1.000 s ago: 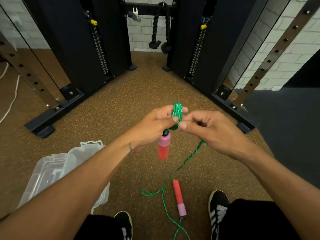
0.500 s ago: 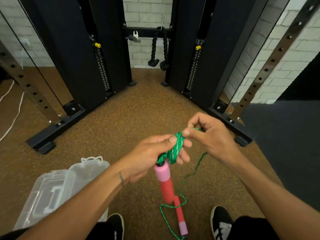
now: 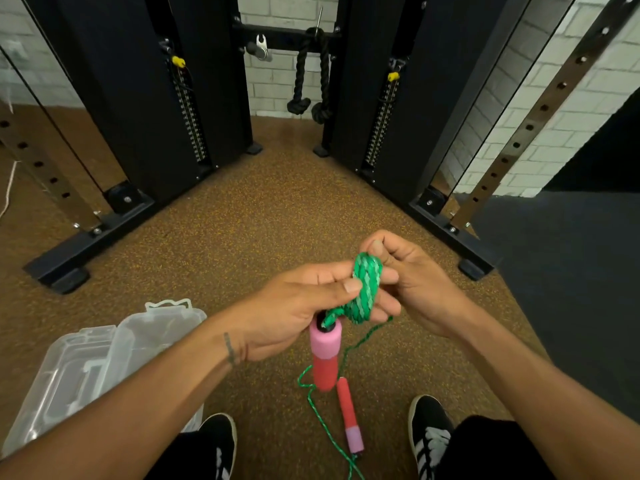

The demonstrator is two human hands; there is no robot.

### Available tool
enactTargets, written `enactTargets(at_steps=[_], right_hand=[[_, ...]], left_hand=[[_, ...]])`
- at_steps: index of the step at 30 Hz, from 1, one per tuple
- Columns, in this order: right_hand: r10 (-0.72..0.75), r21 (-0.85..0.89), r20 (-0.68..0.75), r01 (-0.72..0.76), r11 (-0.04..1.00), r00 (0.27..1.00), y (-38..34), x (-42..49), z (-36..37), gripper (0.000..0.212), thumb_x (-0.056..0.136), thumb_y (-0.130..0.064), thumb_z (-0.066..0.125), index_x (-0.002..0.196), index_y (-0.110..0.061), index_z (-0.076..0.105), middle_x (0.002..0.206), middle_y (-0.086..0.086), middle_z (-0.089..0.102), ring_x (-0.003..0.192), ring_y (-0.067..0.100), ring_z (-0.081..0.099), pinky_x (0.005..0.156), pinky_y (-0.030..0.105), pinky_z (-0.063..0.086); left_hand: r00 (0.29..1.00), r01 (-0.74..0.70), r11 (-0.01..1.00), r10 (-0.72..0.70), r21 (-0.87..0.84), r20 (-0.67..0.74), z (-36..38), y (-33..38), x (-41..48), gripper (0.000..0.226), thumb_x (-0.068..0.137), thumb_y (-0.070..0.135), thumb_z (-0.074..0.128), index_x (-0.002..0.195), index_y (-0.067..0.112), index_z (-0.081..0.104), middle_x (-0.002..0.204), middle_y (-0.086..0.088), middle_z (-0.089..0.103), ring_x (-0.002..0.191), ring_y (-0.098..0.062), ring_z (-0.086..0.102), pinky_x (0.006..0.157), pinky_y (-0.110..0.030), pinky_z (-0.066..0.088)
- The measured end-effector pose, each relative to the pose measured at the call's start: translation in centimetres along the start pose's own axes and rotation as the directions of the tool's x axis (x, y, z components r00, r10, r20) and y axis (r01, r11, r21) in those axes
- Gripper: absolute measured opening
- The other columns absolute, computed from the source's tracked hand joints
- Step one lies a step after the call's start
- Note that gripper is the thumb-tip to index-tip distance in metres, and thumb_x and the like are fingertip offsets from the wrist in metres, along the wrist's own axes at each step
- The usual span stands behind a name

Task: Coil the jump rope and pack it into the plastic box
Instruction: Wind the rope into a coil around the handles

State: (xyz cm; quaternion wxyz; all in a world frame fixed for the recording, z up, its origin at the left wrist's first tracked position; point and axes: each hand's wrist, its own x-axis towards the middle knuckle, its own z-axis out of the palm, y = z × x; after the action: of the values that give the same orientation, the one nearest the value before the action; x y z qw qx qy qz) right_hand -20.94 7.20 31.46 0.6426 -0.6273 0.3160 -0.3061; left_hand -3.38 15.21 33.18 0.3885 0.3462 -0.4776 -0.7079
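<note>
Two hands meet over the floor [image 3: 263,237], and the green coil [image 3: 365,289] sits between them. The left hand [image 3: 304,306] is closed on the coil, thumb pressed across its front and fingers behind, so the bundle stands nearly upright, long axis running from the pink-and-red handle [image 3: 325,355] hanging below the palm up toward the right hand. The right hand [image 3: 412,282] is closed narrow, thumb and fingers pinched at the top of the coil where the newest turn crosses; whether it grips the strand itself or only presses on the bundle cannot be told for sure.

From the underside of the coil the loose jump rope [image 3: 360,341] drops down and toward the person, curls once beside the hanging handle and runs on to the second handle [image 3: 349,415], which lies on the floor between the shoes [image 3: 429,431], its long axis pointing roughly away from the person. So the uncoiled length lies below and just inward of the right hand, the nearer of the two to it, and each coming wrap likely has to draw the strand up from there and around the coil's short axis.

Low on the left, the plastic box [image 3: 69,382] lies open on the floor, well apart from the coil and on the left hand's side, which probably makes that hand the natural one to carry the bundle over.
</note>
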Motion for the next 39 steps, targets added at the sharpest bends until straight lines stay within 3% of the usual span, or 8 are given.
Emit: enactTargets(at_steps=[7,12,16,23,28,31,35,39], right_hand=[[0.210,0.003,-0.042,-0.210,0.978,0.977,1.3,-1.1,0.8,0.055,0.103,-0.006,0.038,0.076,-0.044,0.068,0.057,-0.010,0.048,0.046,0.003,0.031,0.043,0.021,0.019],[0.288,-0.146,0.084,-0.274,0.951,0.954,2.4,-2.2,2.7,0.027,0.104,-0.028,0.042,0.083,-0.025,0.058,0.058,-0.008,0.040,0.043,-0.001,0.031,0.042,0.014,0.024],[0.235,-0.189,0.116,-0.211,0.959,0.965,1.3,-2.4,2.5,0.029,0.101,-0.034,0.046,0.078,-0.021,0.059,0.056,-0.013,0.038,0.047,0.002,0.031,0.046,0.017,0.025],[0.159,-0.446,0.080,-0.107,0.888,0.984,0.4,-2.7,2.3,0.025,0.097,-0.041,0.052,0.086,-0.024,0.067,0.057,-0.020,0.051,0.054,-0.001,0.041,0.053,0.019,0.031],[-0.006,-0.382,0.107,0.047,0.923,0.994,-1.6,-3.0,1.5,0.021,0.091,-0.039,0.059,0.089,-0.020,0.067,0.076,-0.005,0.063,0.067,0.014,0.057,0.065,0.027,0.048],[-0.040,-0.321,0.081,0.064,0.945,0.996,-2.3,-2.5,0.1,0.024,0.085,-0.036,0.064,0.090,-0.013,0.064,0.079,-0.002,0.069,0.072,0.019,0.067,0.071,0.038,0.058],[-0.082,-0.249,0.013,0.083,0.965,0.997,-2.4,-1.4,-0.4,0.018,0.080,-0.029,0.069,0.083,-0.013,0.064,0.072,-0.007,0.065,0.063,0.005,0.060,0.059,0.019,0.049],[-0.052,-0.233,-0.029,0.044,0.971,0.998,-1.9,-0.7,-0.3,0.017,0.079,-0.034,0.067,0.077,-0.018,0.065,0.066,-0.011,0.060,0.060,0.002,0.050,0.056,0.014,0.040]], left_hand=[[0.989,-0.097,0.995,0.092,-0.036,-0.113,0.5,-0.9,0.9,0.039,0.093,0.018,0.051,0.131,0.015,0.058,0.125,-0.009,0.070,0.115,-0.019,0.066,0.101,-0.024,0.046],[0.961,-0.141,0.990,0.144,0.031,-0.235,-0.4,0.0,1.2,0.046,0.095,0.014,0.047,0.141,0.017,0.047,0.130,0.001,0.067,0.120,-0.012,0.063,0.094,-0.021,0.051],[0.940,-0.097,0.992,0.119,0.086,-0.321,-1.2,-0.2,1.4,0.039,0.100,0.009,0.044,0.138,0.011,0.051,0.123,-0.003,0.071,0.112,-0.012,0.067,0.077,-0.024,0.059],[0.949,-0.072,0.996,0.086,0.058,-0.303,-2.3,0.4,0.7,0.039,0.099,0.002,0.042,0.136,0.012,0.051,0.126,-0.003,0.070,0.119,-0.013,0.064,0.099,-0.024,0.050],[0.974,0.026,0.950,0.047,0.311,-0.224,-1.4,-0.7,0.6,0.035,0.101,0.007,0.044,0.133,0.015,0.055,0.124,0.005,0.069,0.117,-0.005,0.062,0.099,-0.023,0.048],[0.980,0.059,0.980,-0.020,0.192,-0.200,-0.2,-1.3,0.5,0.031,0.099,0.008,0.043,0.125,0.005,0.060,0.114,-0.007,0.074,0.105,-0.012,0.069,0.088,-0.018,0.050],[0.986,0.079,0.995,-0.069,0.062,-0.152,0.1,-1.3,0.2,0.033,0.095,0.025,0.051,0.120,0.007,0.064,0.105,-0.015,0.076,0.095,-0.020,0.072,0.086,-0.023,0.052],[0.993,0.094,0.994,-0.090,0.050,-0.077,-0.2,-1.6,0.0,0.038,0.093,0.027,0.046,0.120,0.012,0.067,0.105,-0.015,0.076,0.094,-0.020,0.070,0.084,-0.023,0.051]])
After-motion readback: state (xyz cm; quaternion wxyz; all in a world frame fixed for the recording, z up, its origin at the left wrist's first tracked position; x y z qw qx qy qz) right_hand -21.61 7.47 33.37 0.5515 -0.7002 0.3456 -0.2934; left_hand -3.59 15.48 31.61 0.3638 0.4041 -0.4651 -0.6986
